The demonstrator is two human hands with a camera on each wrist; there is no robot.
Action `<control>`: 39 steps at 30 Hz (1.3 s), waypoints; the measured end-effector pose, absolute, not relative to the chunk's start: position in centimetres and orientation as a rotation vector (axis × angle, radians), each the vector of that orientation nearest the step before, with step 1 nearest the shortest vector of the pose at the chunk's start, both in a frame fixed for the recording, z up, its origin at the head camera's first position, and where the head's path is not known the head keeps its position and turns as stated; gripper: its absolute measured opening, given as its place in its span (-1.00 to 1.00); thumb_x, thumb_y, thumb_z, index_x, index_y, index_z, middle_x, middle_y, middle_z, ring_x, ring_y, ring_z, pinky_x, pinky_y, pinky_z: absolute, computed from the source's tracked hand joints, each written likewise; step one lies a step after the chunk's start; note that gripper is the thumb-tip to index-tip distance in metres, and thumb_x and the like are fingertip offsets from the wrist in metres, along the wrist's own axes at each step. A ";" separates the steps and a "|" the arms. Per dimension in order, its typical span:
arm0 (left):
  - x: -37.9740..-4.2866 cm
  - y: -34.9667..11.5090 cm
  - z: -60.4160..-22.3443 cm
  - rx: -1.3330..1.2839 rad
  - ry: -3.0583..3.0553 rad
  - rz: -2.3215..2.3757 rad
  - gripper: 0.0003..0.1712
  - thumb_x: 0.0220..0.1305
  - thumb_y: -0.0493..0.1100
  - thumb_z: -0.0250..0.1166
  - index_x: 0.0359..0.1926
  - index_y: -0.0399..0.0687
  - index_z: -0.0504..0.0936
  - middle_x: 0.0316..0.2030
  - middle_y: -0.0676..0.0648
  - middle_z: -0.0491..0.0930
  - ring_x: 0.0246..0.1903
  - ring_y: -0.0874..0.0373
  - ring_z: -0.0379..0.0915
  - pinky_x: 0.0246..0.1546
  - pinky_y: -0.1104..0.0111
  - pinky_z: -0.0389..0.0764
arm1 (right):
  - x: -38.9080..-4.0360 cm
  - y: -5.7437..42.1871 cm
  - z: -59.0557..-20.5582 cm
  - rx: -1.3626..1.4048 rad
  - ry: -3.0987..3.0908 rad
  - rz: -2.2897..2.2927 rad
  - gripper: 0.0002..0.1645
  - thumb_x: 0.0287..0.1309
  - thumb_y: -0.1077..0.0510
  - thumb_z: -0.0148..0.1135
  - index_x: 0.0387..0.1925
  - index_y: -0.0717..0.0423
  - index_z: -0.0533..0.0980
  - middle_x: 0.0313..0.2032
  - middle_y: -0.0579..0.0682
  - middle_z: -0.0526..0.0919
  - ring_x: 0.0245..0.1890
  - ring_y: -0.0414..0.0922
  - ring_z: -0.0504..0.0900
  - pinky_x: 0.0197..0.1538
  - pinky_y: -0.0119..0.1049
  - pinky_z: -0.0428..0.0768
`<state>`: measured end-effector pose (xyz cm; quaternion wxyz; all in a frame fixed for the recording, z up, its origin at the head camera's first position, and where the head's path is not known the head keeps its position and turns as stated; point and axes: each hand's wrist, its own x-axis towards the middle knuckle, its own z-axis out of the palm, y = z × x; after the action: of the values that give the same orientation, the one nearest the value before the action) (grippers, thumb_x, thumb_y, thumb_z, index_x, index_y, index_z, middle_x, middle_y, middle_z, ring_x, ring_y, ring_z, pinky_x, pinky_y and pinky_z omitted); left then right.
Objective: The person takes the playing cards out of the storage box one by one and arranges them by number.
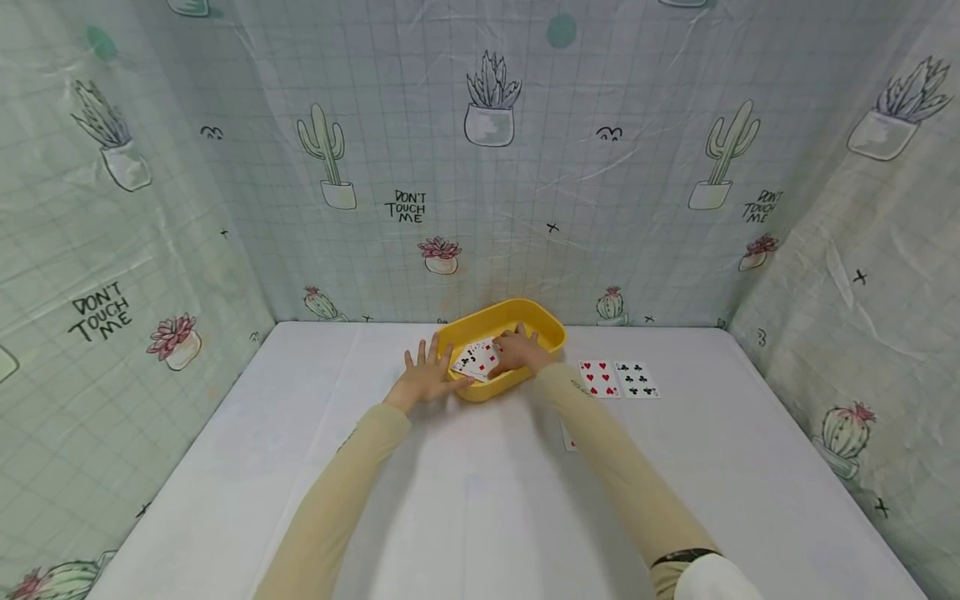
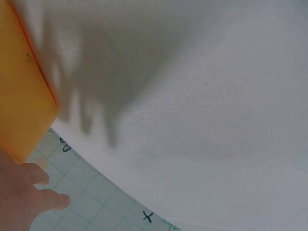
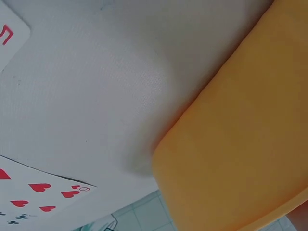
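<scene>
A yellow plastic tray (image 1: 495, 310) stands at the back of the table with several face-up playing cards (image 1: 474, 360) inside. My left hand (image 1: 426, 382) is at the tray's left end, fingers straight and spread, its thumb over the rim by the cards. In the left wrist view, part of that hand (image 2: 19, 195) shows beside the tray's yellow wall (image 2: 24, 91). My right hand (image 1: 517, 350) reaches into the tray, fingers spread beside the cards. The right wrist view shows mostly the tray's outside (image 3: 236, 139); the right fingertips are hidden there.
Right of the tray lie a six of hearts (image 1: 599, 379) and a six of clubs (image 1: 637, 379), side by side. A red-marked card (image 1: 569, 437) nearer me is partly covered by the right forearm. A patterned cloth wall (image 1: 525, 233) rises behind the white table (image 1: 465, 500).
</scene>
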<state>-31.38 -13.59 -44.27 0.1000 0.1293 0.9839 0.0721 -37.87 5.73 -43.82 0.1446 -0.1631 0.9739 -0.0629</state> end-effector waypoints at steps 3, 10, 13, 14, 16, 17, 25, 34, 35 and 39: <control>-31.5 -13.6 -44.2 0.378 2.910 0.224 0.02 0.10 0.48 -0.19 0.39 -0.02 -0.21 0.38 -0.23 -0.48 0.34 -0.28 -0.48 0.22 -0.22 -0.28 | -37.9 5.6 -43.8 -0.464 2.798 -0.184 -0.07 -0.21 -0.31 0.29 0.21 -0.01 0.29 0.25 0.05 0.26 0.20 0.08 0.03 0.23 0.22 -0.02; -31.4 -13.6 -44.2 0.385 2.899 0.246 0.03 0.11 0.47 -0.18 0.39 -0.04 -0.21 0.37 -0.24 -0.48 0.33 -0.30 -0.50 0.20 -0.24 -0.32 | -38.0 5.5 -44.1 -0.459 2.778 -0.173 -0.08 -0.19 -0.31 0.27 0.22 -0.03 0.29 0.24 0.05 0.26 0.21 0.09 0.03 0.24 0.21 -0.03; -31.5 -13.7 -44.1 0.391 2.904 0.238 0.02 0.11 0.47 -0.18 0.39 -0.04 -0.20 0.37 -0.24 -0.48 0.33 -0.31 -0.48 0.20 -0.25 -0.30 | -38.0 5.5 -44.1 -0.464 2.784 -0.173 -0.09 -0.19 -0.31 0.28 0.21 -0.03 0.30 0.24 0.05 0.28 0.21 0.08 0.04 0.24 0.20 -0.01; -31.5 -13.7 -44.1 0.393 2.905 0.239 0.02 0.11 0.47 -0.18 0.39 -0.03 -0.21 0.37 -0.24 -0.48 0.33 -0.31 -0.48 0.20 -0.25 -0.30 | -38.1 5.5 -44.1 -0.467 2.788 -0.171 -0.09 -0.19 -0.31 0.27 0.21 -0.03 0.30 0.23 0.04 0.28 0.21 0.08 0.05 0.23 0.20 -0.01; -31.5 -13.7 -44.1 0.395 2.906 0.245 0.02 0.11 0.47 -0.18 0.39 -0.03 -0.21 0.37 -0.24 -0.48 0.33 -0.31 -0.48 0.20 -0.25 -0.31 | -38.1 5.5 -44.2 -0.470 2.797 -0.170 -0.10 -0.20 -0.32 0.28 0.20 -0.04 0.32 0.22 0.04 0.30 0.20 0.08 0.06 0.23 0.20 0.01; -31.5 -13.7 -44.1 0.394 2.906 0.248 0.02 0.11 0.47 -0.18 0.39 -0.03 -0.21 0.37 -0.24 -0.48 0.33 -0.31 -0.48 0.20 -0.25 -0.31 | -38.1 5.5 -44.2 -0.470 2.801 -0.170 -0.10 -0.20 -0.32 0.28 0.19 -0.04 0.33 0.22 0.03 0.30 0.19 0.08 0.07 0.23 0.20 0.01; -31.3 -13.5 -44.0 0.377 2.900 0.230 0.03 0.10 0.48 -0.17 0.39 -0.02 -0.23 0.37 -0.22 -0.50 0.34 -0.29 -0.48 0.22 -0.22 -0.29 | -38.1 5.6 -44.3 -0.476 2.809 -0.188 -0.07 -0.24 -0.32 0.30 0.19 -0.01 0.32 0.20 0.06 0.29 0.19 0.08 0.07 0.23 0.22 -0.01; -31.3 -13.4 -44.0 0.369 2.899 0.237 0.02 0.11 0.46 -0.16 0.39 -0.02 -0.22 0.37 -0.22 -0.49 0.34 -0.29 -0.49 0.21 -0.23 -0.31 | -38.3 6.0 -44.4 -0.489 2.865 -0.177 0.06 -0.31 -0.35 0.33 0.24 0.03 0.24 0.24 0.06 0.22 0.23 0.09 0.06 0.22 0.21 0.03; -31.2 -13.4 -44.0 0.367 2.897 0.236 0.02 0.11 0.46 -0.16 0.39 -0.02 -0.22 0.37 -0.22 -0.50 0.34 -0.29 -0.50 0.22 -0.22 -0.31 | -38.3 6.0 -44.3 -0.486 2.870 -0.166 0.07 -0.32 -0.35 0.33 0.24 0.02 0.24 0.24 0.06 0.21 0.23 0.09 0.05 0.22 0.22 0.03; -31.1 -13.4 -43.9 0.362 2.895 0.236 0.01 0.12 0.45 -0.16 0.39 -0.02 -0.23 0.37 -0.21 -0.51 0.34 -0.28 -0.50 0.22 -0.22 -0.32 | -38.3 6.2 -43.9 -0.487 2.878 -0.140 0.10 -0.32 -0.38 0.31 0.26 0.02 0.22 0.28 0.07 0.17 0.26 0.11 0.03 0.24 0.23 0.02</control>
<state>-31.15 -13.43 -43.88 0.1073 0.1230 0.9833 0.0802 -38.33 6.16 -43.85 0.1096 -0.1656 0.9789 -0.0475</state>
